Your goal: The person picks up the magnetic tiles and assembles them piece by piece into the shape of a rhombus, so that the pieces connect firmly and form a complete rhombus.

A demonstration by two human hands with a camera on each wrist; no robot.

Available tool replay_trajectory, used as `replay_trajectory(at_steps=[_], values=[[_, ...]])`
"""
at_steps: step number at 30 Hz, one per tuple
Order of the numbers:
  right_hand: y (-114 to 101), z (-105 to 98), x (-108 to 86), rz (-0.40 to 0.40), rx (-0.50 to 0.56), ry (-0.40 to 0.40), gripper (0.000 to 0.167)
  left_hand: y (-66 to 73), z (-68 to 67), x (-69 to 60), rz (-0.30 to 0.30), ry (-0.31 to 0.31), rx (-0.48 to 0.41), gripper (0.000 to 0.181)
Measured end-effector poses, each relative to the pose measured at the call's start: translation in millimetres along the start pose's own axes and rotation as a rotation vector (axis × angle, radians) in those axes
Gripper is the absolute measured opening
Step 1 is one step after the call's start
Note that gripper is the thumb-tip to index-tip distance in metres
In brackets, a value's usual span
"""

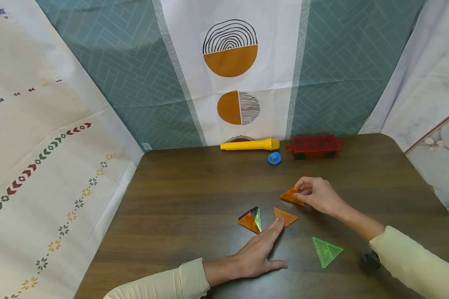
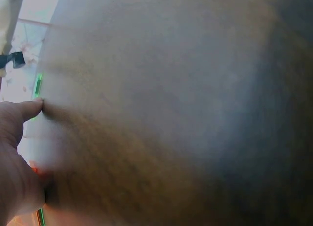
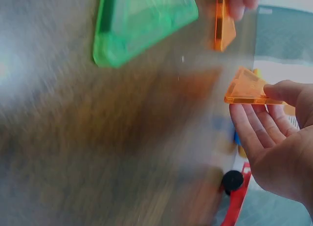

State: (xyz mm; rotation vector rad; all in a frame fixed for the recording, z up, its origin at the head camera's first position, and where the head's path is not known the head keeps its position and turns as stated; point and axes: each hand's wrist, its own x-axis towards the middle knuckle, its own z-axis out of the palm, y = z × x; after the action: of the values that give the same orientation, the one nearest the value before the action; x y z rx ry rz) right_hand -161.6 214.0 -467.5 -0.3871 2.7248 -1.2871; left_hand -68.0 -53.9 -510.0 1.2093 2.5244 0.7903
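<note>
The right hand [image 1: 318, 196] pinched an orange triangle [image 1: 289, 196] between thumb and fingers, right of the middle of the worktop [image 1: 179, 187]; one corner pointed at the left edge, its longest visible side slanting from there toward the near right corner. The left hand [image 1: 260, 254], clenched on nothing, rested straight fingers on a second orange triangle [image 1: 285, 216], which aimed one corner far-left, another at the right edge. A green triangle [image 1: 327, 251] lay nearer the front edge. The yellow stick [image 1: 250, 145] ran along the far edge.
</note>
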Motion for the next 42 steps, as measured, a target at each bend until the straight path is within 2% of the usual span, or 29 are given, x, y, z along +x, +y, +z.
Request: replay_trajectory(at_steps=[12,22,26,30,36,42], values=[[-11.2,20.2,-10.9,-0.012,0.062,-0.037,0.016,-0.2,1.3,-0.7,0.006,0.008,0.000,0.106],[-14.2,24.1,-15.4,-0.015,0.117,-0.098,0.016,0.3,1.2,-1.0,0.017,0.014,0.015,0.105],[-13.6,22.9,-17.3,-0.067,0.085,-0.128,0.016,1.0,0.9,-0.7,0.019,0.018,0.027,0.105],[-12.0,18.3,-22.6,-0.113,0.012,-0.159,0.032,0.4,0.7,-0.2,0.021,0.018,0.028,0.105],[-9.1,4.9,-47.1,-0.175,-0.134,-0.213,0.057,-0.6,3.3,-2.3,0.009,0.017,0.029,0.105],[0.7,-12.0,-70.5,-0.201,-0.203,-0.276,0.068,-1.3,2.5,-2.0,0.010,0.019,0.036,0.105]])
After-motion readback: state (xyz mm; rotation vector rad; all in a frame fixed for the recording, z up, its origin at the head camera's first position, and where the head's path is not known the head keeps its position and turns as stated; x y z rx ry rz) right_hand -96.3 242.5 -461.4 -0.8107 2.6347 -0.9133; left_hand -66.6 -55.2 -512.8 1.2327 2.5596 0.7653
